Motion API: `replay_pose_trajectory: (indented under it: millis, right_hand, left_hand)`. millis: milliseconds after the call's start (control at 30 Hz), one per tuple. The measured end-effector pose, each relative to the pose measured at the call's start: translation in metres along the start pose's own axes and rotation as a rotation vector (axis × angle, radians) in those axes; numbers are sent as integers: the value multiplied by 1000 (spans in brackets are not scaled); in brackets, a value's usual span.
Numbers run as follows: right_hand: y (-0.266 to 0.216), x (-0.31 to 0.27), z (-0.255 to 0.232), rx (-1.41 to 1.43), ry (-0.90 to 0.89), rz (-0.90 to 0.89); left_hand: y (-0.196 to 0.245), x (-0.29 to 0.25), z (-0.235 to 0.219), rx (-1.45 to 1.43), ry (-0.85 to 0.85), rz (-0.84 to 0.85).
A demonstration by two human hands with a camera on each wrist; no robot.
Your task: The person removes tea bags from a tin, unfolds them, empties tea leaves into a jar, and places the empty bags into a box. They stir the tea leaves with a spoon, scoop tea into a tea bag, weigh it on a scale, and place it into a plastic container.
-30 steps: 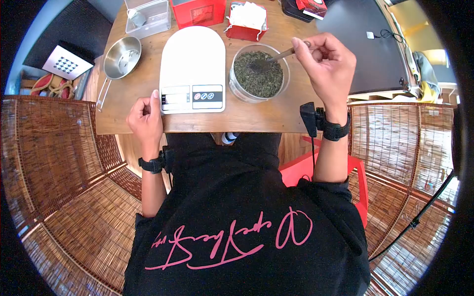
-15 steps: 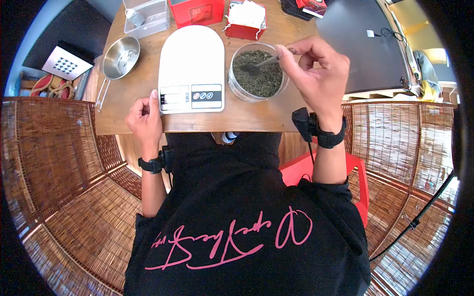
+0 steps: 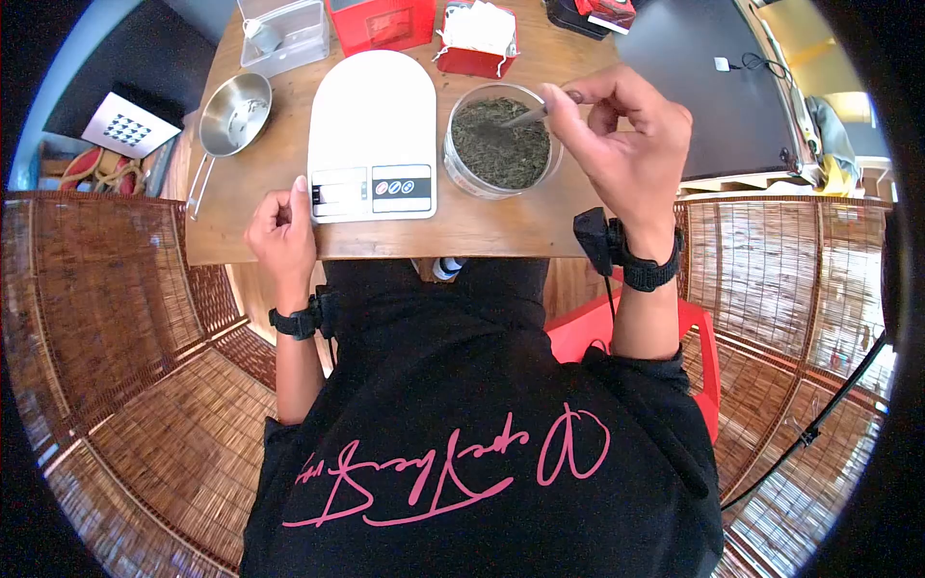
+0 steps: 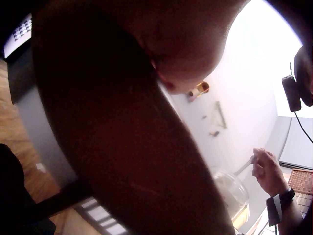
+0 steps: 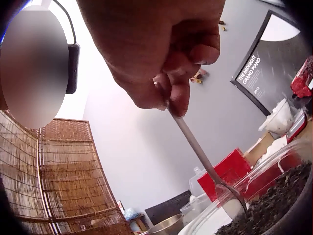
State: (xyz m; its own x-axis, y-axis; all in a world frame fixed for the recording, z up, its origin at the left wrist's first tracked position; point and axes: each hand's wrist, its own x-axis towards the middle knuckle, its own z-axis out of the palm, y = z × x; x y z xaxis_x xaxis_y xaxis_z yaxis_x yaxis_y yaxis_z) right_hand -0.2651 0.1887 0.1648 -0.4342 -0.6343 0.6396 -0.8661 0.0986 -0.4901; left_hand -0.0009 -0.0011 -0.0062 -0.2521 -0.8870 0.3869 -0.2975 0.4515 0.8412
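Observation:
My right hand (image 3: pixel 631 140) pinches the handle end of a metal spoon (image 5: pixel 198 147) between thumb and fingers. The spoon slants down into a clear round tub (image 3: pixel 453 173) of dark green dried leaves (image 3: pixel 501 159). In the right wrist view, the spoon's bowl dips at the leaves' surface, just inside the tub's rim. My left hand (image 3: pixel 282 231) rests at the table's front edge with loosely curled fingers, holding nothing. Its thumb lies right beside the lower left corner of a white kitchen scale (image 3: pixel 374 116). Nothing stands on the scale's platform.
A steel pan (image 3: pixel 234 116) with a long wire handle, holding small scraps, sits left of the scale. Along the back of the wooden table (image 3: pixel 462 236) stand a clear plastic box (image 3: pixel 306 43), a red box (image 3: pixel 385 27) and a red box of white bags (image 3: pixel 479 60).
My right hand has come closer to the tub and lower, then shifted slightly back right, the spoon still in the leaves. My left hand has stayed in place.

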Motion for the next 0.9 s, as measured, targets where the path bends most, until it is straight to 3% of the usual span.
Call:
replay_pose_trajectory:
  millis: [133,200,433,567,700,900]
  right_hand:
    - [14,-4,10,58,-66,11]
    - [23,-4,11,112,-54,145]
    - [46,6,-11,347,8,267]
    - [51,4,-7,370,-141,357]
    - [75,6,4,300,-212,382]
    - [79,24,3,229,-118,257]
  left_hand:
    - [-2,0,2,-18,6,-12]
    - [1,-1,1,-9,15,6]
    - [0,-1,1,-21,5,-7]
    - [-3,-1,3,-14,1,-16]
    - [-2,-1,2,-13,13,-11]
    - [1,0,1,-17,4,-5]
